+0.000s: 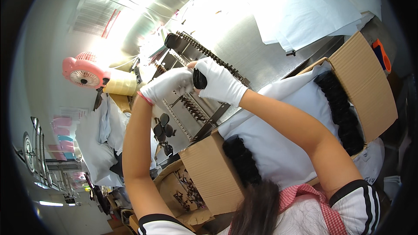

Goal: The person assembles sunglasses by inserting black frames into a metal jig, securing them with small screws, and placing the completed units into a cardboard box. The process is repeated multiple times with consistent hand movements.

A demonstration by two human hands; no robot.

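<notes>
My right hand [220, 82], in a white glove, is closed around a glossy black rounded piece [199, 79], or a small stack of such pieces. My gloved left hand [167, 88] meets it from the left, at the black piece's edge; its fingers are partly hidden and smeared, so its grip does not show. Below both hands lies a metal rack [212, 121] lined with rows of small brown clips [193, 109]. Another dark oval piece [172, 40] sits at the rack's far corner. Several dark round pieces [163, 130] cluster left of the rack.
A cardboard box [365, 85], lined with white sheeting [278, 139], holds black stacked rows [337, 111] at my right. A smaller carton [167, 180] with loose brown clips stands near left. White sheets [305, 13] lie far right. A pink fan [85, 72] stands left.
</notes>
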